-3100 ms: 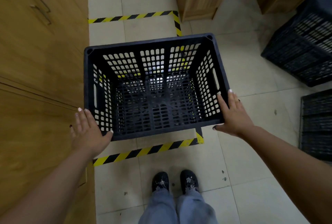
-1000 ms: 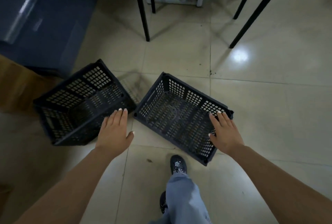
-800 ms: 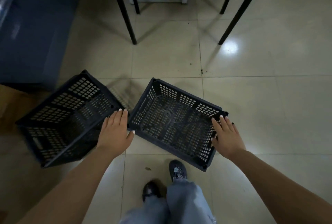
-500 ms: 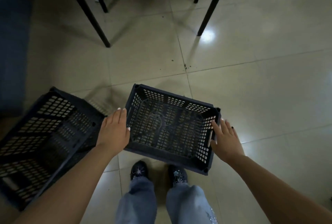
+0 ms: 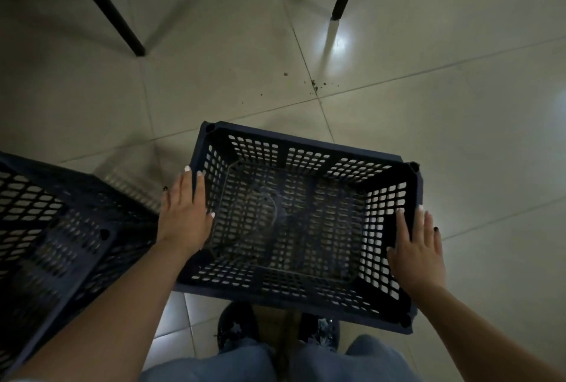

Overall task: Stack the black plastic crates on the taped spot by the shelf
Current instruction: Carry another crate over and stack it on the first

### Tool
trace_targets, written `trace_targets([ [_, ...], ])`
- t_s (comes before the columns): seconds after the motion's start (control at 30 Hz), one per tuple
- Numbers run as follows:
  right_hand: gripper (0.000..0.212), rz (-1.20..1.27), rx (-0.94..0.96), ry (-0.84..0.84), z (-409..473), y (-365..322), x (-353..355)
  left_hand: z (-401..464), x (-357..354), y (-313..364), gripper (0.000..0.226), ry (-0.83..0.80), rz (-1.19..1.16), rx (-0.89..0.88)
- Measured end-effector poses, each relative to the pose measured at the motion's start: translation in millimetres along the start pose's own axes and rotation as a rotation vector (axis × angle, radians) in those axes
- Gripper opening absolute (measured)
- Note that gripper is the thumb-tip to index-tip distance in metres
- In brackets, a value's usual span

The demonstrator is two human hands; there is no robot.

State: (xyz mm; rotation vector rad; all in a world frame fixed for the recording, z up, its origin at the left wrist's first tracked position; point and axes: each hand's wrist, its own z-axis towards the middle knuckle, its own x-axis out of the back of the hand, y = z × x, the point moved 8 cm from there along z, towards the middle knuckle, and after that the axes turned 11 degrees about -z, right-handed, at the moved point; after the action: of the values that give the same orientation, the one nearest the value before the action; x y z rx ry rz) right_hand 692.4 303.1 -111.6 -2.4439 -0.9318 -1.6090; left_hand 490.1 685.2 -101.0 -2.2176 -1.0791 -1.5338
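Black crate (image 5: 301, 228) between straight fingers (image 5: 188, 188).

Both bare forearms reach forward and down from the lower corners of the view. The left hand (image 5: 186, 213) lies flat with straight fingers (image 5: 196, 187) pointing away from the body, thumb spread toward the middle. The right hand (image 5: 416, 251) mirrors it on the other side, fingers extended and slightly fanned, thumb angled inward. Below them, two legs in blue jeans (image 5: 245, 360) stand with dark shoes (image 5: 237, 326) side by side.

Crate (image 5: 301, 228) btwn hands; 2nd crate (image 5: 55, 228) just left; shoes (image 5: 237, 328) below.
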Motion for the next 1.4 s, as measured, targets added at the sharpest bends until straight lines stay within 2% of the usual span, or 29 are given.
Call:
trace_targets([
  [0.17,0.101,-0.102,0.078,0.098,15,-7,-31,23,-23,-23,0.075,0.020,-0.067,0.000],
  [0.27,0.103,-0.126,0.091,0.121,17,-2,-34,26,-25,-22,0.082,0.066,-0.057,-0.038],
  [0.4,0.104,-0.031,0.015,0.170,27,5,-30,29,-32,-25,0.094,0.115,-0.018,-0.065],
  [0.6,0.104,0.093,-0.100,0.140,33,11,-34,26,-36,-30,0.108,0.080,-0.131,-0.002],
  [0.77,0.104,0.123,-0.046,0.047,33,9,-29,36,-27,-35,0.091,0.052,-0.138,0.016],
  [0.87,0.100,0.172,-0.085,0.049,34,8,-22,38,-24,-33,0.098,-0.015,-0.125,0.032],
  [1.07,0.093,0.251,-0.201,-0.038,28,11,-24,29,-29,-25,0.110,-0.032,-0.079,0.092],
  [1.23,0.096,0.235,-0.187,-0.022,27,12,-22,26,-30,-21,0.123,-0.064,-0.052,0.140],
  [1.4,0.100,0.314,-0.146,-0.007,28,16,-1,23,-16,-19,0.124,-0.085,-0.066,0.147],
])
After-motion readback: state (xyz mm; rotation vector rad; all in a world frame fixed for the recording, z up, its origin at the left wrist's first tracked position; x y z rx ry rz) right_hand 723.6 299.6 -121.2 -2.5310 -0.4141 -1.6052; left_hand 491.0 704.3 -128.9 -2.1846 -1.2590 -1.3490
